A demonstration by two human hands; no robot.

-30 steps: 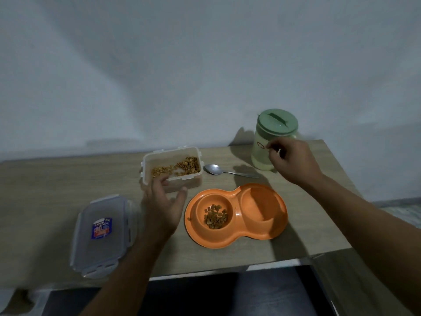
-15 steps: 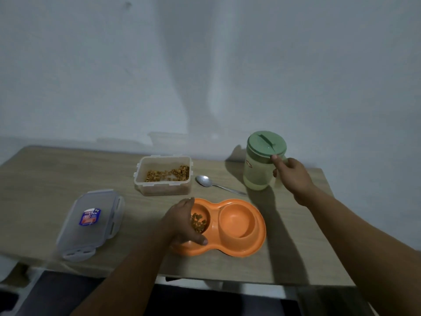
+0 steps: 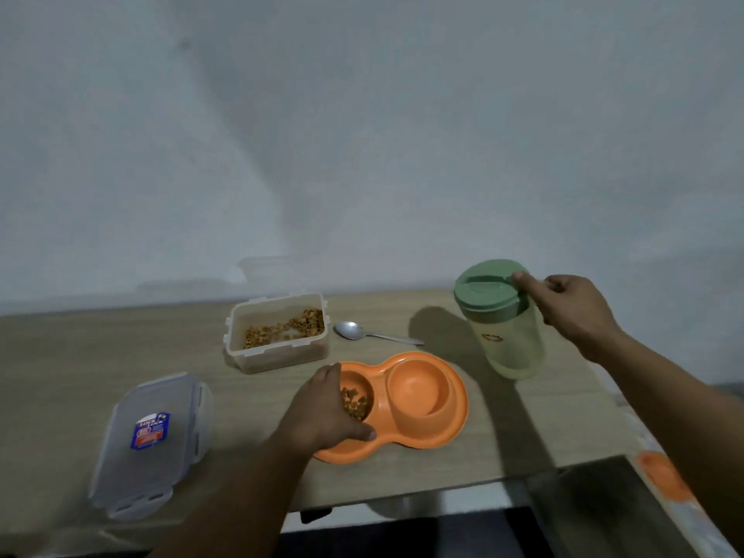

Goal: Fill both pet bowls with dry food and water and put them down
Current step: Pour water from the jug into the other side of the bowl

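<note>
An orange double pet bowl (image 3: pixel 418 400) lies near the table's front edge. Its left cup holds brown kibble (image 3: pixel 356 401); its right cup looks dry. My left hand (image 3: pixel 324 408) grips the bowl's left rim, thumb on the front edge. My right hand (image 3: pixel 571 308) holds a pale green jug (image 3: pixel 503 332) by its handle side, thumb on the green lid, and the jug is lifted off the table and tilted left. An open clear box (image 3: pixel 277 332) with kibble stands behind the bowl.
A metal spoon (image 3: pixel 362 333) lies between the box and the jug. The box's clear lid (image 3: pixel 155 445) with a blue label rests at the front left. The wooden table (image 3: pixel 80 356) meets a white wall; its right edge is under my right forearm.
My left hand moved from the kibble box to the bowl's left rim. My right hand raised the jug off the table and tilted it left.
</note>
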